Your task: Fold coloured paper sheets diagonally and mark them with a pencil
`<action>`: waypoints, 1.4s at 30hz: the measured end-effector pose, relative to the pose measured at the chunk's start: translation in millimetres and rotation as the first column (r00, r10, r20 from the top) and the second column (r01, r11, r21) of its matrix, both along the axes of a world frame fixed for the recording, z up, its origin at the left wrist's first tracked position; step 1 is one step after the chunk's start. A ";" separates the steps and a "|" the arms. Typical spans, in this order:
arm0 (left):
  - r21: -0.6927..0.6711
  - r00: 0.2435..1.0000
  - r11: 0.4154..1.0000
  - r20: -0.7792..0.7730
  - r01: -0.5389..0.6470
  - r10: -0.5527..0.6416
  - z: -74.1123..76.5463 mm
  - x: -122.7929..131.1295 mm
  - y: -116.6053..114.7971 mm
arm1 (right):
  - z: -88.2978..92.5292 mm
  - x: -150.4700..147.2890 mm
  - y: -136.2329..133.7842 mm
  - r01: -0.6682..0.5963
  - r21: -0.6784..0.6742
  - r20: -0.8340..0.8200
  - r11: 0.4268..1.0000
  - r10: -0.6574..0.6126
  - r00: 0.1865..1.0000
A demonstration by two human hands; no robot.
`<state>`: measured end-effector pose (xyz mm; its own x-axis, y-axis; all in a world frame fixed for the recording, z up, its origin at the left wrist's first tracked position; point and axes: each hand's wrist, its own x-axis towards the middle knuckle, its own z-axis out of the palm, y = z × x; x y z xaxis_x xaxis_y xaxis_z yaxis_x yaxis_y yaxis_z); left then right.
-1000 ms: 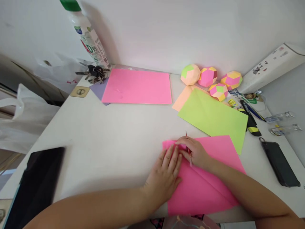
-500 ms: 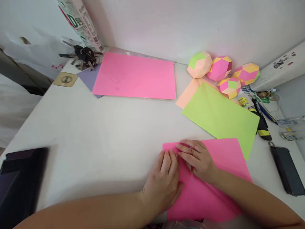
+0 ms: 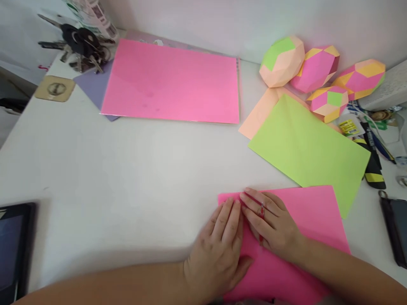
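Observation:
A bright pink sheet of paper (image 3: pixel 311 216) lies under both my hands near the front edge of the table. My left hand (image 3: pixel 219 243) rests on its left edge, fingers stretched out flat and thumb reaching over the sheet. Beside it, my right hand (image 3: pixel 275 224) presses its fingertips on the paper close to the top left corner. A slim red tool (image 3: pixel 262 212) with a pointed metal tip is tucked between the right fingers; most of it is hidden, so its kind is unclear. The part of the sheet beneath the fingers is covered.
A green sheet (image 3: pixel 308 144) overlaps a peach sheet (image 3: pixel 257 112). Behind stand several faceted paper shapes (image 3: pixel 282 63). Another pink sheet (image 3: pixel 174 84) tops a stack at the back. Keys (image 3: pixel 82 46) lie back left, a tablet (image 3: pixel 12 250) at left, a black phone case (image 3: pixel 394 228) at right.
My left fingers, bent at the paper's edge before, now lie straighter and flatter on it. My right hand stays nearly in place with the red tool. The camera view has shifted.

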<state>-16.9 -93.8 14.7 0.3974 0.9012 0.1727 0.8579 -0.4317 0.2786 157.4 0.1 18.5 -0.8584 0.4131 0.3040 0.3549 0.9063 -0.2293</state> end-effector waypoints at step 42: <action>-0.043 1.000 0.999 -0.018 0.003 -0.004 0.3 -1.6 1.9 | -1.6 3.9 1.1 0.008 -0.104 -0.046 0.995 -0.012 0.999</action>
